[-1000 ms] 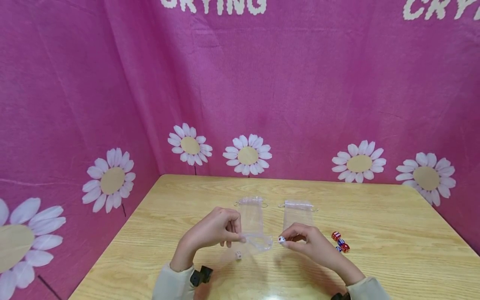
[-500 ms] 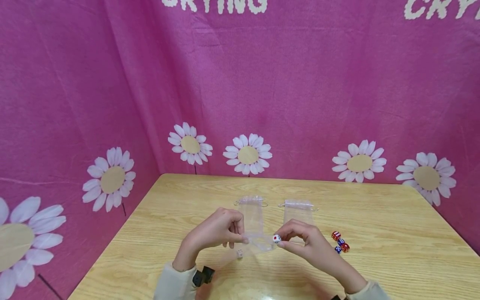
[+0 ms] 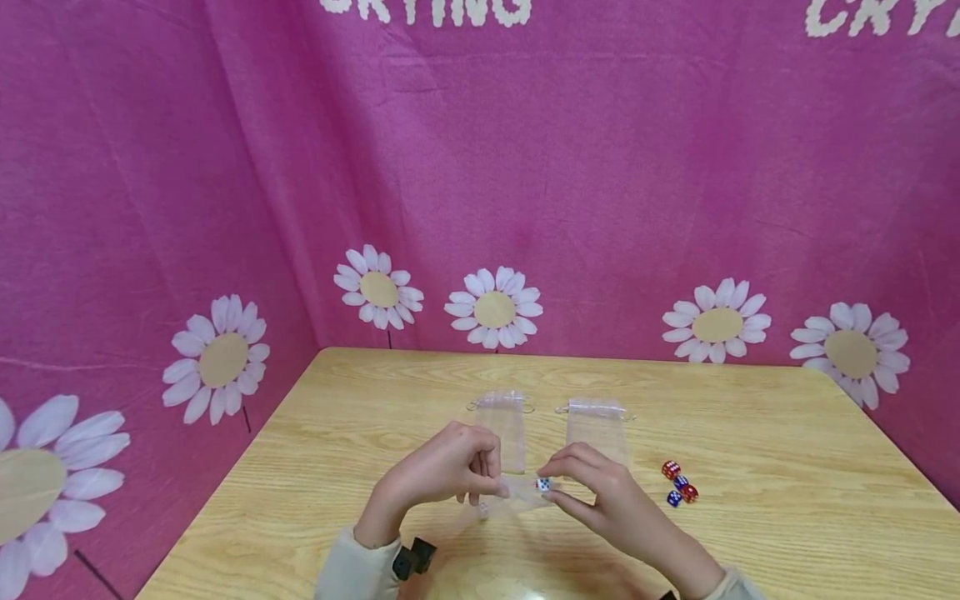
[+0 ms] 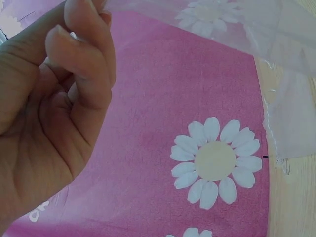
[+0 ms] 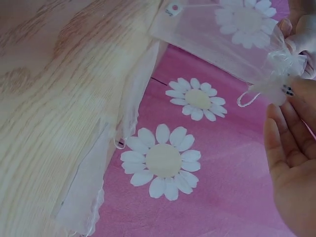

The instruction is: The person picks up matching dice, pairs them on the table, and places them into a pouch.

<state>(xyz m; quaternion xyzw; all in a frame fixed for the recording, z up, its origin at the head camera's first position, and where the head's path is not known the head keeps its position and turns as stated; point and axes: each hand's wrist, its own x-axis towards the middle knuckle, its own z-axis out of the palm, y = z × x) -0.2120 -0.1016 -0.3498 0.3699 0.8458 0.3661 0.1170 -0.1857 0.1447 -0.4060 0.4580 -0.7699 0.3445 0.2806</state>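
Observation:
My left hand pinches the mouth of a sheer whitish drawstring pouch, which hangs just above the table. Inside that pouch, near its bottom corner, lies a white die. Between thumb and fingertips my right hand pinches another white die, spotted with dark pips. This die is right at the gathered mouth of the pouch, near the left fingertips; I cannot tell whether it is inside the opening. A drawstring loop dangles from the mouth in the right wrist view.
Two flat sheer pouches lie on the wooden table behind the hands. To the right of my right hand is a cluster of dice, red and blue. A pink cloth with daisies hangs behind the table.
My right hand has moved left, bringing its white die to the pouch's mouth. My left hand has shifted slightly right with the pouch.

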